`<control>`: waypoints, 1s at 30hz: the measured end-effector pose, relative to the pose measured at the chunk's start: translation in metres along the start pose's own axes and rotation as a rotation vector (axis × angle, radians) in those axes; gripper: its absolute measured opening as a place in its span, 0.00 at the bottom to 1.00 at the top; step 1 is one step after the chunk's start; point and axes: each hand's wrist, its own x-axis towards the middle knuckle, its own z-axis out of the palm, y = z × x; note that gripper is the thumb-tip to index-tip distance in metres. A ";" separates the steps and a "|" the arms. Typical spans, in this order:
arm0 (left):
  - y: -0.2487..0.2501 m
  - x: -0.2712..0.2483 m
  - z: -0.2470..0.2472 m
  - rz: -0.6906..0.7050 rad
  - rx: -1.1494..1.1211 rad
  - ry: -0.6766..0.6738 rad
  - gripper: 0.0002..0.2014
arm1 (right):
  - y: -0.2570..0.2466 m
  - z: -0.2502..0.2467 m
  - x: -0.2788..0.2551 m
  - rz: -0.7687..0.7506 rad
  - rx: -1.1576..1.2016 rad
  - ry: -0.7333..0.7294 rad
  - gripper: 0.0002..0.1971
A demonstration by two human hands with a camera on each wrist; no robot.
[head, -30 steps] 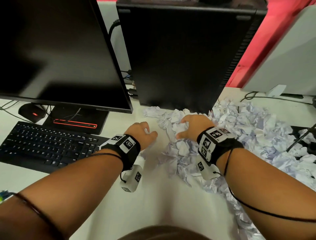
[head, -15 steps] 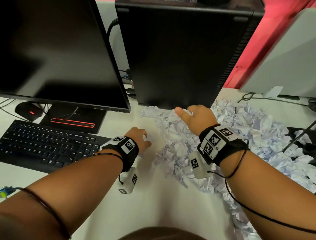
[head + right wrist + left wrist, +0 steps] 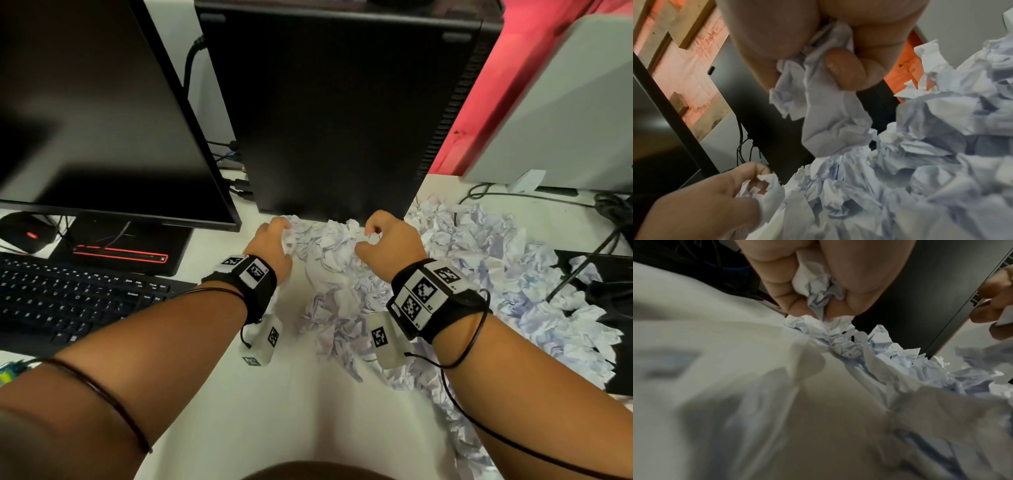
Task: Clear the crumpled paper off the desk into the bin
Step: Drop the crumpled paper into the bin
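Nearest, bare desk [image 3: 274,411] is seen, with the paper [image 3: 496,274] heaped across its right half up to the computer tower [image 3: 342,102]. Both hands are at the heap's far edge: the left hand [image 3: 270,246] is curled round a wad, the right hand [image 3: 390,243] pinches another. Most paper lies right of both, nearer the right hand. No bin is seen.
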 end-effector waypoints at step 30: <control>-0.006 -0.055 0.015 0.094 0.352 -0.369 0.16 | -0.012 0.014 -0.027 -0.111 -0.111 -0.233 0.07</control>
